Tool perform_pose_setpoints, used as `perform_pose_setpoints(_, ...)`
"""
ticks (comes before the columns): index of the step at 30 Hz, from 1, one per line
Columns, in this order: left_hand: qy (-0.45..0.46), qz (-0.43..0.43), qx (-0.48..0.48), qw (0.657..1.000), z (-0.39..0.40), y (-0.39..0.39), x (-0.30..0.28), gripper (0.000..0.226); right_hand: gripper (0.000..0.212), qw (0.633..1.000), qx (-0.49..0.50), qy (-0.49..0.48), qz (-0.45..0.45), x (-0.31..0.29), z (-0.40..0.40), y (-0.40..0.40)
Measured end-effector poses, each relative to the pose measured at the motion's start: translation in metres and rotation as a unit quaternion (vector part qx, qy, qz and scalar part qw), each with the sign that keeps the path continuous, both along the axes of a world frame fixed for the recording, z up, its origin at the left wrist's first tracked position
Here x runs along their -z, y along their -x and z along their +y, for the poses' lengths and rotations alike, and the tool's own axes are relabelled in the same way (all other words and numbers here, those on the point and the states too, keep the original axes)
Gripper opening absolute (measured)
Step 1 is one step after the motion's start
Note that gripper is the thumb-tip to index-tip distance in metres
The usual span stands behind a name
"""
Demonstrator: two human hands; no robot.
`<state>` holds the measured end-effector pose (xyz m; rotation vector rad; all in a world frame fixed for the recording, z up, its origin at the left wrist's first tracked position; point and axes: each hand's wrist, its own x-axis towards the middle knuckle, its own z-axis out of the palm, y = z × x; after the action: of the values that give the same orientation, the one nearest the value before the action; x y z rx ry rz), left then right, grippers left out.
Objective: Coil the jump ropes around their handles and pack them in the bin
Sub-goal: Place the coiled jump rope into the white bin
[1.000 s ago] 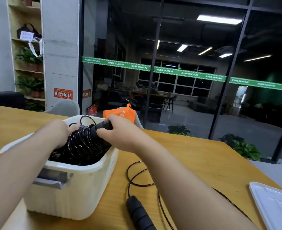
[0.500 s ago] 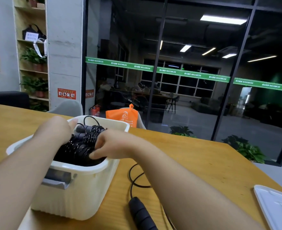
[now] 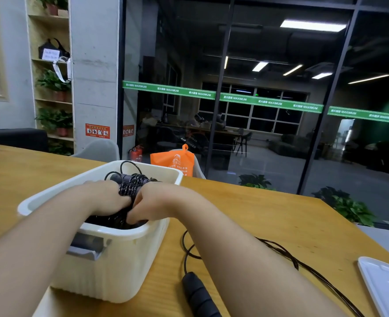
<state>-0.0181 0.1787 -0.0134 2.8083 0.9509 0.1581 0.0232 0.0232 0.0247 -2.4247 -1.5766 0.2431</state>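
You are working at the desk (image 3: 269, 216). The white bin (image 3: 111, 266) is sitting toward the desk's left side, near its near edge. Your left hand (image 3: 106, 197) and right hand (image 3: 152, 202) are both reaching into the bin, fingers curling onto the coiled jump ropes (image 3: 129, 188) packed inside. Just right of the bin, a loose jump rope handle (image 3: 199, 296) is lying at the near edge, its black cord (image 3: 287, 255) trailing rightward. A white lid (image 3: 388, 287) is lying at the near right corner.
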Motion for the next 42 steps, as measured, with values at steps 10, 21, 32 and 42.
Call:
perform_pose_setpoints(10,-0.046,-0.041,-0.011,0.998,-0.002,-0.006,0.002,0.036,0.031,0.998,0.034,0.035,-0.039,0.003,0.019,0.000)
perform_pose_setpoints(21,-0.032,-0.074,0.006,0.997,-0.008,0.000,-0.002,0.038,0.037,0.995,0.045,0.060,-0.070,0.005,0.025,0.001)
perform_pose_setpoints(32,-0.115,0.038,0.079,0.989,-0.029,0.003,-0.017,0.029,0.021,0.994,0.034,0.062,-0.082,0.002,0.021,-0.002)
perform_pose_setpoints(42,-0.151,0.049,0.049,0.986,-0.033,0.002,-0.015,0.027,0.036,0.968,0.092,-0.223,0.063,0.034,-0.070,-0.019)
